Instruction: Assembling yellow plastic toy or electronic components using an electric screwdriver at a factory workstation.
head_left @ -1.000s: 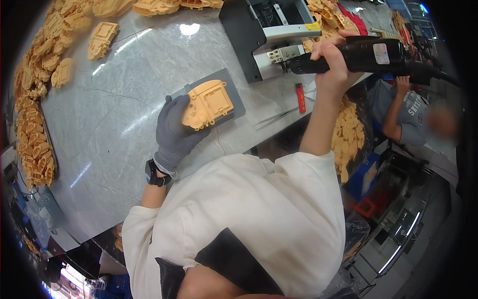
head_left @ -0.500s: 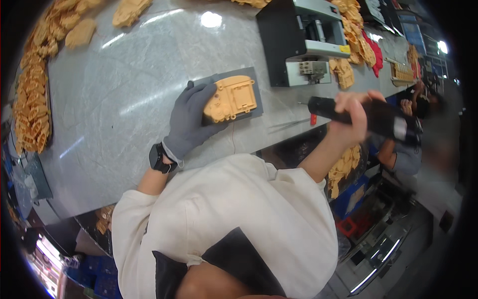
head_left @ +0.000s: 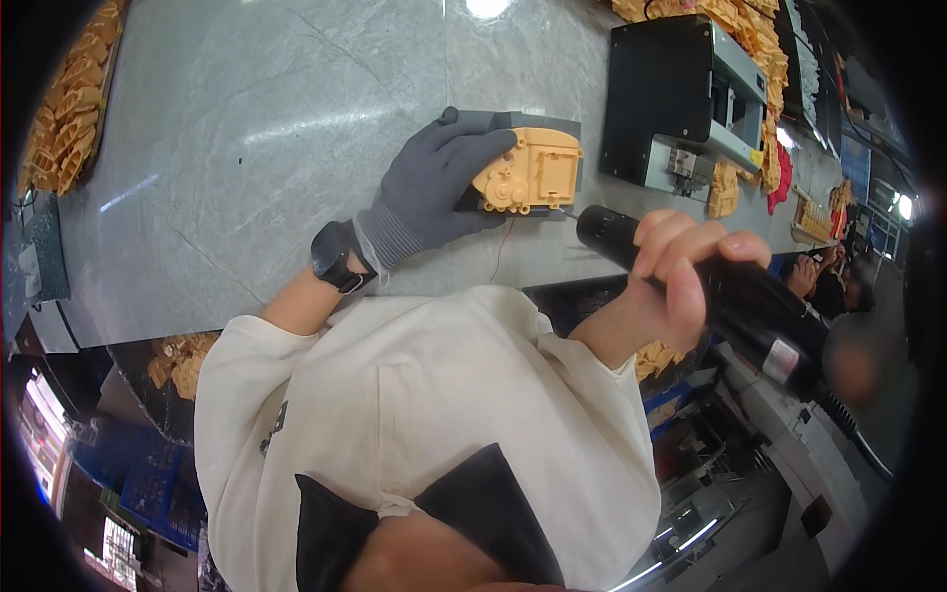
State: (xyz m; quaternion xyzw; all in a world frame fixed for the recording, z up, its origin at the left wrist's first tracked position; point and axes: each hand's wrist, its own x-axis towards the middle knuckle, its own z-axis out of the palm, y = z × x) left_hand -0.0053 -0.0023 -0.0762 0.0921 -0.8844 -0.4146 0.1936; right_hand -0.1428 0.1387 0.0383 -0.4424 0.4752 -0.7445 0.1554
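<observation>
Head view, looking down over the person's cream sweatshirt (head_left: pixel 424 414) onto a grey marbled worktable (head_left: pixel 276 128) with pale veins and a bright lamp reflection at its far edge. Rows of yellow plastic parts (head_left: pixel 64 118) line the table's left rim, and more yellow parts (head_left: pixel 745 25) lie along the far right. A black-and-grey box-shaped machine (head_left: pixel 681 94) stands on the table to the right, well apart from the left rim. Beyond the table's near edge, the floor area holds blue crates (head_left: pixel 148 483) and further yellow pieces (head_left: pixel 178 360); a co-worker's sleeve and hands (head_left: pixel 824 286) appear at the right. Left hand (head_left: pixel 434 187), in a grey knit glove with a dark wristwatch (head_left: pixel 335 257) at the wrist: fingers spread and curved, pressing on the left side of a yellow plastic housing (head_left: pixel 533 173), which rests on a dark grey pad (head_left: pixel 523 123) near the middle of the table, just left of the machine. Right hand (head_left: pixel 681 276), bare: fingers wrapped fully closed around the black barrel of an electric screwdriver (head_left: pixel 710 286), held slanting, its thin bit reaching the housing's lower right corner; whether the tip actually touches cannot be told. A cable trails from the tool's rear toward the lower right.
</observation>
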